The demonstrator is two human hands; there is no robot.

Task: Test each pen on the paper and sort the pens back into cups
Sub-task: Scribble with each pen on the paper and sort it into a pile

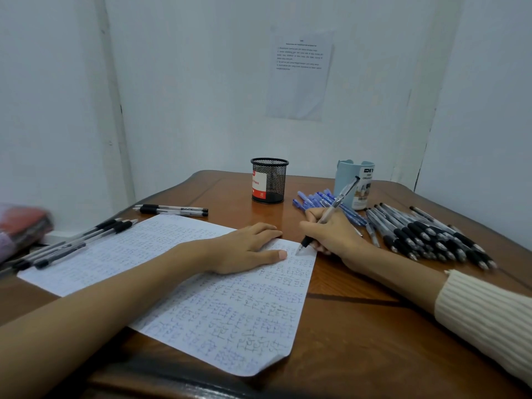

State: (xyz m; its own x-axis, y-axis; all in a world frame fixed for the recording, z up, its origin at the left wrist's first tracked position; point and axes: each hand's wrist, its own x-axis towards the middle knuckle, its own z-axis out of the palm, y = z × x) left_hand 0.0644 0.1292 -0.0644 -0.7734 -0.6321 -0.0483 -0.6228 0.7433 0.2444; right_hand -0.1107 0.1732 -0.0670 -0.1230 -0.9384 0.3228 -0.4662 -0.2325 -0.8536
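At the far right corner of the paper (201, 298), the right hand (331, 234) pinches a clear-barrelled pen (336, 201) in a writing grip, with the tip on the sheet. The left hand (244, 249) lies flat with its fingers straight, pressing the sheet down.

Step in hand: testing one pen. Scribbles nearly fill the sheet. No pens stick out of the black mesh cup (269, 181) or the pale blue cup (355, 182), so sorting looks barely begun.

Next move, as judged: read the mark, then carry the pen to its proper cup.

Blue pens (316, 200) and a heap of black pens (426, 234) lie to the right. More pens (72, 243) lie to the left.

The surface is a brown wooden table (359, 326). The walls are white, with a printed notice (302, 73) taped up.
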